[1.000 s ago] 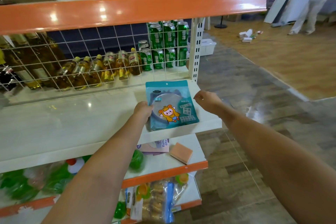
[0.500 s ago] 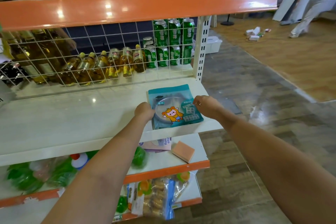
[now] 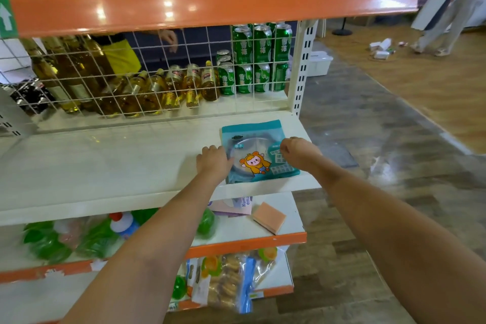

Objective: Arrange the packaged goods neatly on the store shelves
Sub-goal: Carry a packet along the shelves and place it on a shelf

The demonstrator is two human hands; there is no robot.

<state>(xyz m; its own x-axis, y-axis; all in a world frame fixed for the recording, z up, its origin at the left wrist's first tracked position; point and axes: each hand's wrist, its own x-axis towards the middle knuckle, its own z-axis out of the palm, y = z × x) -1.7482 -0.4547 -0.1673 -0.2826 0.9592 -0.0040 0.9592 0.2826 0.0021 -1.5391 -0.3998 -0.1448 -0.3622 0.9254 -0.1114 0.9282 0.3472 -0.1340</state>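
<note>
A white shelf unit with orange edge strips fills the view. Behind its wire mesh back lie yellow bottles, with stacked green cans to their right. The tier below carries green packaged items, a flat orange block and a printed packet partly hidden under the upper board; the lowest tier shows clear bags of snacks.

On the right end of the white shelf lies a teal packet with a cartoon figure, flat, its near edge reaching the shelf's front lip. Both forearms stretch forward from below. The left hand has its grip curled on the packet's left edge; the right hand has its grip curled on the right side, the fingers closed onto the packet.

Grey stone floor runs to the right, meeting wood flooring where small boxes lie near a standing person.
</note>
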